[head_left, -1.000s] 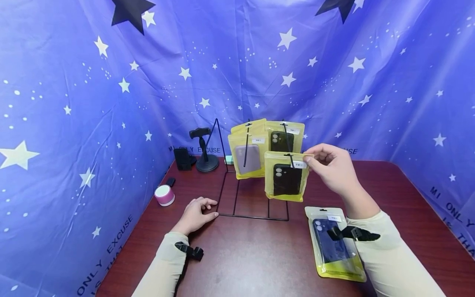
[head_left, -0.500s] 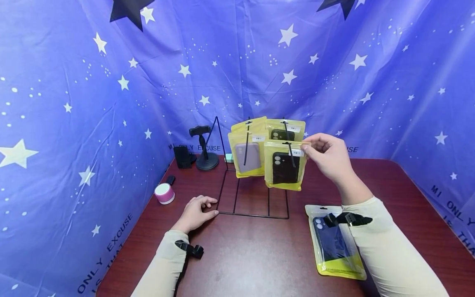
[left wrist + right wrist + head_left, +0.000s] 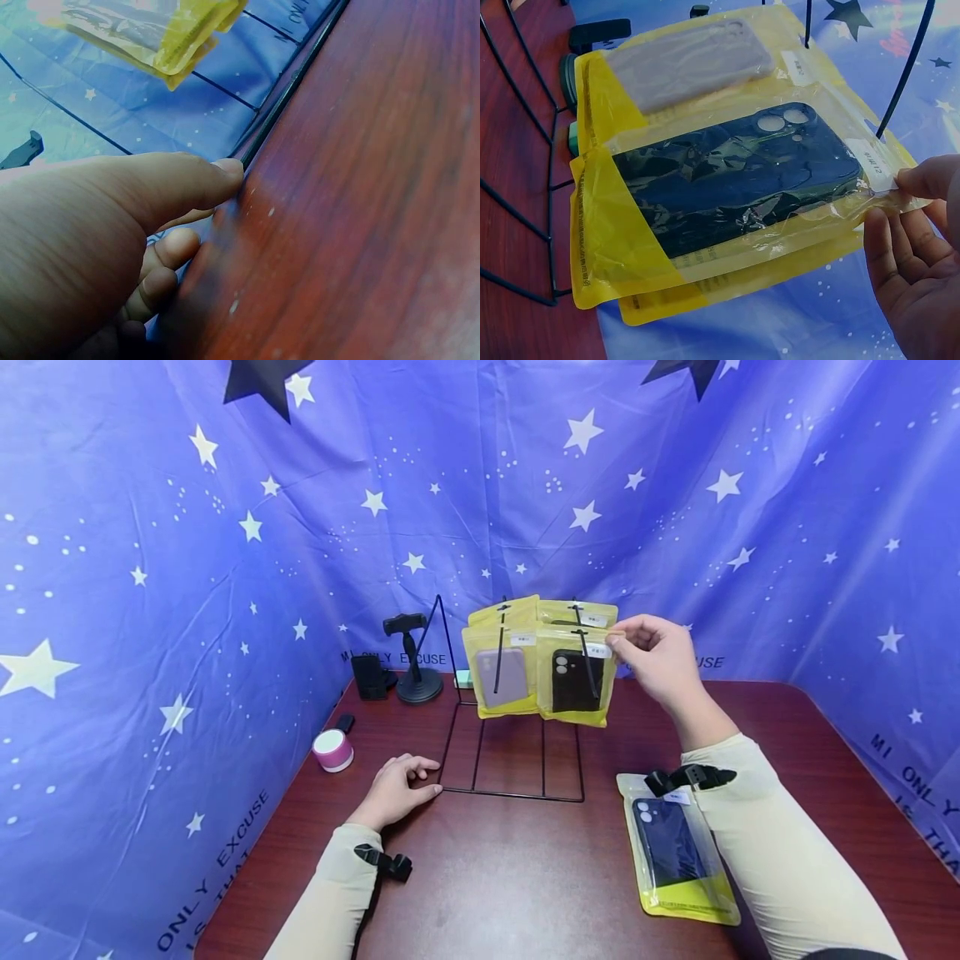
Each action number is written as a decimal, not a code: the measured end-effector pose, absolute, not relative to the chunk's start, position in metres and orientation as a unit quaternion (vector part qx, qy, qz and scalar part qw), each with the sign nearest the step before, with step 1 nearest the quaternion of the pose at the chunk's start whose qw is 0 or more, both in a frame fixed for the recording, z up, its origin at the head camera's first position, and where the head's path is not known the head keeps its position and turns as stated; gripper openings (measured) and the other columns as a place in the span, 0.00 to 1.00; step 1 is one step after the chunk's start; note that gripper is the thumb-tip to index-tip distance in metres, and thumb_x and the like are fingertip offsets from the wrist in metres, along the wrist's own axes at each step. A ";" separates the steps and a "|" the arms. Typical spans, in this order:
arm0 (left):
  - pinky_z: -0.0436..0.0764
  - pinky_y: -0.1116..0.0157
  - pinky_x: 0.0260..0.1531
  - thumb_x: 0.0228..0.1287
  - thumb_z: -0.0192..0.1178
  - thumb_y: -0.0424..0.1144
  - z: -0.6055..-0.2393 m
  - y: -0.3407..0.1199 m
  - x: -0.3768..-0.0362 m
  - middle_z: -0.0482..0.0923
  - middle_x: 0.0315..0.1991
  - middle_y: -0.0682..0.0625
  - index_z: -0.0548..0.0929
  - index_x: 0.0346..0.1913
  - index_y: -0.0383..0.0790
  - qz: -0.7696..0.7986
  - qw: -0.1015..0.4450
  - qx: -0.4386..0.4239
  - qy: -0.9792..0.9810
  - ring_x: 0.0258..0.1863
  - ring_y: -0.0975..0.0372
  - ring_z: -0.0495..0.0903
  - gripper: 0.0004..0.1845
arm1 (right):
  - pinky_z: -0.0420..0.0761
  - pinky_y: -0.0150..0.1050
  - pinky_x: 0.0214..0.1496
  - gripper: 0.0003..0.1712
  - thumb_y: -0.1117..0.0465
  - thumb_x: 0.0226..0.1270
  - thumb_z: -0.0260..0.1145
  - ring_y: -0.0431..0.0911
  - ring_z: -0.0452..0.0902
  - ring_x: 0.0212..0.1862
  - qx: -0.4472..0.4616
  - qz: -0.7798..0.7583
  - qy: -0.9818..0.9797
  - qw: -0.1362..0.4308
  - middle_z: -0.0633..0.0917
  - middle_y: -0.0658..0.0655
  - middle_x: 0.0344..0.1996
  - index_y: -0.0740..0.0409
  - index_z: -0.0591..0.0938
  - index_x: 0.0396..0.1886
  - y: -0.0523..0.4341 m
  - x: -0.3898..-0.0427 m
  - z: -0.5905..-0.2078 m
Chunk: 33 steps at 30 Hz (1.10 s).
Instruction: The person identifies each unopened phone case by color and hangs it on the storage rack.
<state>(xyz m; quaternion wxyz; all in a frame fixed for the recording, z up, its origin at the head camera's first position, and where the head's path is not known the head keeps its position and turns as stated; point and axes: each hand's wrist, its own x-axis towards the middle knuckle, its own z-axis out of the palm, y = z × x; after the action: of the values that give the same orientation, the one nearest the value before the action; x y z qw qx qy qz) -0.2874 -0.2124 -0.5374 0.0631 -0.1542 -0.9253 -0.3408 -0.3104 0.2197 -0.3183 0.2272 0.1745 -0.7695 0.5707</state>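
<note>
Right hand (image 3: 660, 664) pinches the pouch (image 3: 576, 681) top corner at the rack (image 3: 510, 752) hook; keep it level. Left hand (image 3: 393, 792), relaxed, steadies the base.

My left hand (image 3: 395, 791) rests on the dark red tabletop (image 3: 510, 885) beside the black wire rack (image 3: 513, 760) — a packaged phone case (image 3: 675, 852) lies near its right edge, a pink speaker (image 3: 332, 752) by the left edge.
</note>
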 end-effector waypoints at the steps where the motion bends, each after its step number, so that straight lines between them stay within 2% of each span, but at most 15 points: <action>1: 0.69 0.56 0.48 0.58 0.79 0.44 -0.537 -0.212 -0.287 0.76 0.35 0.61 0.90 0.52 0.52 -0.341 0.063 -0.154 -0.925 0.41 0.61 0.73 0.18 | 0.77 0.31 0.28 0.08 0.72 0.70 0.69 0.45 0.82 0.27 0.169 0.571 -0.770 0.227 0.87 0.69 0.29 0.76 0.85 0.44 0.220 -0.312 -0.318; 4: 0.69 0.56 0.49 0.58 0.79 0.44 -0.537 -0.212 -0.287 0.76 0.35 0.61 0.90 0.52 0.52 -0.341 0.062 -0.154 -0.925 0.41 0.61 0.73 0.18 | 0.78 0.31 0.29 0.09 0.70 0.71 0.70 0.46 0.82 0.28 0.158 0.570 -0.773 0.228 0.87 0.66 0.29 0.75 0.85 0.45 0.220 -0.315 -0.318; 10: 0.69 0.56 0.48 0.58 0.79 0.44 -0.538 -0.212 -0.287 0.76 0.35 0.61 0.90 0.52 0.52 -0.340 0.063 -0.154 -0.926 0.41 0.61 0.73 0.18 | 0.77 0.32 0.28 0.10 0.70 0.71 0.70 0.45 0.82 0.27 0.154 0.577 -0.767 0.236 0.86 0.67 0.28 0.76 0.85 0.45 0.221 -0.329 -0.322; 17: 0.69 0.56 0.48 0.58 0.79 0.45 -0.538 -0.213 -0.288 0.76 0.35 0.60 0.90 0.52 0.52 -0.343 0.065 -0.156 -0.924 0.41 0.61 0.72 0.18 | 0.73 0.31 0.23 0.11 0.65 0.71 0.72 0.42 0.81 0.26 0.135 0.578 -0.767 0.245 0.87 0.56 0.26 0.70 0.87 0.47 0.228 -0.354 -0.337; 24: 0.68 0.56 0.49 0.59 0.79 0.45 -0.540 -0.214 -0.288 0.76 0.35 0.61 0.90 0.52 0.53 -0.346 0.065 -0.156 -0.923 0.42 0.62 0.73 0.18 | 0.73 0.31 0.22 0.12 0.62 0.69 0.75 0.39 0.81 0.25 0.108 0.582 -0.766 0.251 0.87 0.52 0.25 0.65 0.89 0.47 0.225 -0.361 -0.338; 33: 0.70 0.56 0.48 0.58 0.79 0.45 -0.538 -0.213 -0.287 0.76 0.35 0.62 0.90 0.52 0.53 -0.345 0.069 -0.157 -0.923 0.41 0.62 0.73 0.18 | 0.75 0.29 0.22 0.14 0.64 0.69 0.75 0.37 0.82 0.25 0.100 0.595 -0.755 0.255 0.87 0.45 0.27 0.69 0.87 0.48 0.223 -0.363 -0.341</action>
<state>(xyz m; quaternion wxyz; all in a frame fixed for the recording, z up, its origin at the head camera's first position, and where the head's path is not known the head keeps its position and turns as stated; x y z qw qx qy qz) -0.2871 -0.2129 -0.5382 0.0686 -0.1573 -0.9227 -0.3452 -0.3631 0.2235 -0.3406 0.2552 0.0999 -0.7553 0.5953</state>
